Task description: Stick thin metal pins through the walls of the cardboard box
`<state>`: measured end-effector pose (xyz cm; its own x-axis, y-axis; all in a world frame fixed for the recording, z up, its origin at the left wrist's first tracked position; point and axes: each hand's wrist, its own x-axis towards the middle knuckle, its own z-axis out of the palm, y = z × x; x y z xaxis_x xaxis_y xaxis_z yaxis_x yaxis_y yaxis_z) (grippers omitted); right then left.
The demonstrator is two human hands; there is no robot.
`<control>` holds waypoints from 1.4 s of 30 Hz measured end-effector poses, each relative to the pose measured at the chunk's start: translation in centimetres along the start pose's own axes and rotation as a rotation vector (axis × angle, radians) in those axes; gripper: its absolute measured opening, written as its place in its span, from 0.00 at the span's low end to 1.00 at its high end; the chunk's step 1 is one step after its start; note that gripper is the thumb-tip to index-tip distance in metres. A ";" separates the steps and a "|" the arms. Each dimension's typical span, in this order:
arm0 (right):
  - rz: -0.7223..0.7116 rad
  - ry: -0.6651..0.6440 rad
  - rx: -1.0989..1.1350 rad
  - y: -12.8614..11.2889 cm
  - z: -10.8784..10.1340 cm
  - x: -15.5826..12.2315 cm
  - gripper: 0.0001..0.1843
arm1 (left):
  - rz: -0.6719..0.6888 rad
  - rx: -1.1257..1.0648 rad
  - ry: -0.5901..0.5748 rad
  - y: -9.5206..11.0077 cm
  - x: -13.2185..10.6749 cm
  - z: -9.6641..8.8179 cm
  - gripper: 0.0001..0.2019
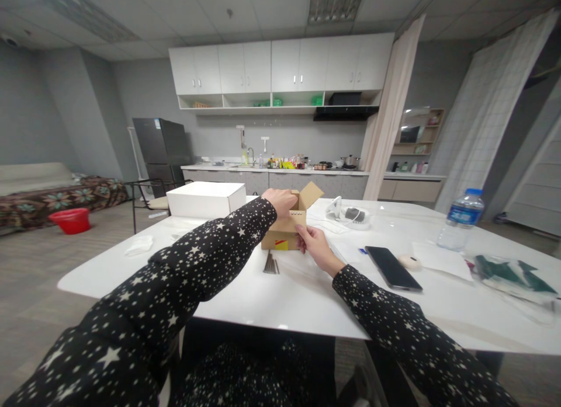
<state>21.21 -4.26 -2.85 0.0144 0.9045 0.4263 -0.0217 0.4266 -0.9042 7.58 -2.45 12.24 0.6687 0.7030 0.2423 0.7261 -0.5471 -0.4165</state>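
Note:
A small brown cardboard box point(274, 242) stands on the white table with an upright flap at its top right; a yellow and red label marks its front. Over the box's top edge lies my left hand point(279, 201), its fingers bent down against the box and their tips hidden. My right hand point(316, 245) pinches the right front side of the box between thumb and fingers. Just in front of the box, several thin metal nails or screws point(270, 265) lie side by side on the table.
A white box point(205, 199) sits behind my left arm. To the right lie a white device with a cable point(353, 215), a black phone point(393, 268), a water bottle point(461, 220) and a green and clear plastic packet point(512, 275). Crumpled white tissue point(139, 245) is at the left.

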 end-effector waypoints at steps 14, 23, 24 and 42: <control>0.011 -0.010 0.026 0.3 -0.1 0.1 0.26 | -0.069 0.007 -0.024 -0.9 -0.2 -0.1 0.13; 0.025 -0.009 0.028 0.2 -0.2 -0.1 0.27 | -0.098 -0.002 0.058 -1.5 -0.2 -1.5 0.14; 0.027 -0.008 0.028 0.3 -0.3 0.0 0.27 | -0.099 -0.003 0.085 -1.5 -0.3 -1.8 0.14; 0.014 -0.022 0.022 -0.1 -0.3 0.4 0.26 | 0.158 -0.105 0.144 2.5 -9.1 -0.8 0.14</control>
<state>21.54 -3.94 -2.56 -0.0085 0.9099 0.4147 -0.0433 0.4140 -0.9093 3.46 -10.52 9.67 0.7859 0.5366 0.3073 0.6182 -0.6947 -0.3677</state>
